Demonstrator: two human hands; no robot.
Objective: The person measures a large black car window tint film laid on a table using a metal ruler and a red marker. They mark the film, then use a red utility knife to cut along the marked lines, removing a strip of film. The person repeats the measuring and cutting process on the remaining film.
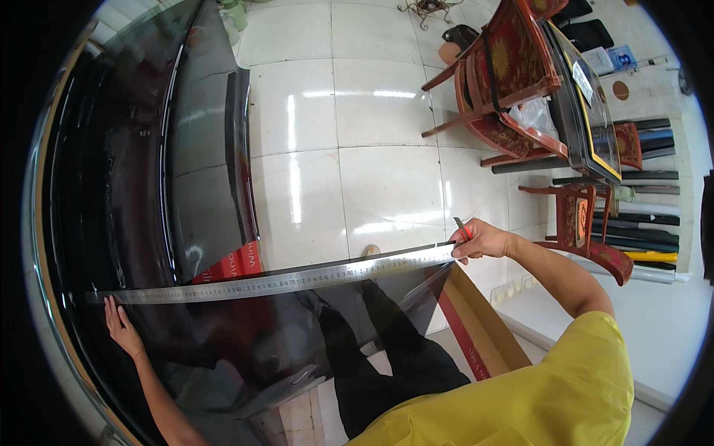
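A long steel ruler [297, 281] lies crosswise over a sheet of dark, see-through tinted film [245, 372]. My left hand [125, 331] rests flat with fingers stretched out, the fingertips touching the ruler's left end. At the other end, my right hand [483, 240] is closed around a red and black utility knife [464, 232] and pinches the ruler's tip and the film edge there. The knife's blade end points up, away from me. Through the film my legs show. More of the dark film [201, 141] hangs in folds beyond the ruler.
An open long cardboard box [487, 327] stands beside my right side. Carved red chairs [506, 67] and a dark table with a yellow edge [584, 97] are at the far right. Several film rolls [639, 219] lie by the wall. White tiles [297, 104] cover the floor.
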